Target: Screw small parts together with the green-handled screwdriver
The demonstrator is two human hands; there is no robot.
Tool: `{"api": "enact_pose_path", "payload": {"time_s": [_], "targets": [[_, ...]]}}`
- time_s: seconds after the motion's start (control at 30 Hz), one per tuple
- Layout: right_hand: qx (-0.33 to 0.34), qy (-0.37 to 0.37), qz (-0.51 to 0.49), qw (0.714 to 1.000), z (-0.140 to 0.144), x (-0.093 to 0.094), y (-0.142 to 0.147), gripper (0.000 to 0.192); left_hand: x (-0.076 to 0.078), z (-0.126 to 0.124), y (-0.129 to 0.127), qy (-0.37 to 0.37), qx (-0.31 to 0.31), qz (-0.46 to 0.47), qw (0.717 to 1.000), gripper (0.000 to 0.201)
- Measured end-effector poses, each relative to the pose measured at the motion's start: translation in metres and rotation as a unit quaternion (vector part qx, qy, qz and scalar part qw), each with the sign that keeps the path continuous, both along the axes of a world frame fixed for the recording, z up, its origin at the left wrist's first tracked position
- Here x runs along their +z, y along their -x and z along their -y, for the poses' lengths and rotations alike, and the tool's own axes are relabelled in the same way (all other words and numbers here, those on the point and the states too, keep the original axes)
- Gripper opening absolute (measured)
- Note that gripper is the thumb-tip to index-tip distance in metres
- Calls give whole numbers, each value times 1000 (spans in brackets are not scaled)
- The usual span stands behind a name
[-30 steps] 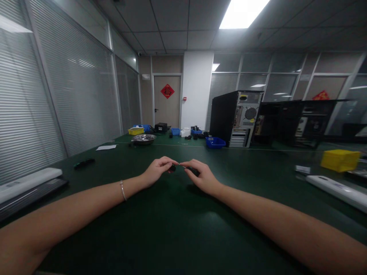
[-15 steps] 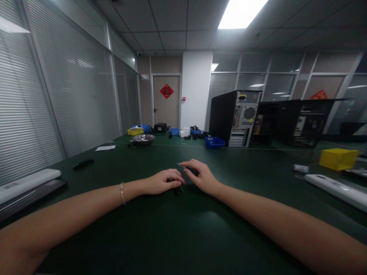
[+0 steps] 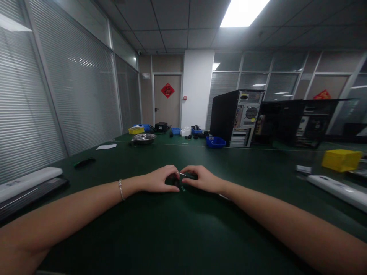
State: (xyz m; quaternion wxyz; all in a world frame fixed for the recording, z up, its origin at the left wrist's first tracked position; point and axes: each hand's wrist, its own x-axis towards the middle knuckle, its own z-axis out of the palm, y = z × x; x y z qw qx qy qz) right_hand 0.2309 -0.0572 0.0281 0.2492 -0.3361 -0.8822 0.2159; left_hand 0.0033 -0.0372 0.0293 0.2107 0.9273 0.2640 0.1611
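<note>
Small dark part (image 3: 177, 184), too dim to name, sits on the green bench (image 3: 183, 236) well in from every edge, tucked between the two hands. The left hand (image 3: 160, 179) curls over it from one side, fingertips closed on it and pressing it to the bench. The right hand (image 3: 200, 179) pinches a thin tool (image 3: 186, 175) whose bright metal tip points across at the left fingertips, almost touching them. From where I stand, the worry is that tip: with so little to grip, a slip could send it into a finger, or flick the part off across the dark cloth, where it would be hard to find. The light is poor, which makes aiming harder.
</note>
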Motion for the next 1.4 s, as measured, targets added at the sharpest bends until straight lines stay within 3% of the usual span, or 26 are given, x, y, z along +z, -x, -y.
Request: {"api": "enact_pose_path", "payload": {"time_s": [0.2,0.4,0.5,0.63,0.73,1.2,1.4], "targets": [[55,39,67,996,-1,6,-5,34,-5,-13,5,34,28,77,996,40],[69,7,64,996,3,1,-6,30,-9,-18,-2,195,30,208,958,45],[45,-39,40,997,5,-2,-4,29,-13,-21,-3,275,15,268,923,44],[-43,-120,-50,991,1,-4,-1,26,-17,-20,-5,334,2,294,896,47],[-79,-150,-75,983,-2,-7,1,25,-17,-17,-8,350,2,290,891,49],[-114,-162,-62,978,4,-8,8,23,-9,-3,-16,344,14,304,889,44],[-121,-189,-47,973,6,-8,11,25,-7,-1,-19,345,16,333,878,28]]}}
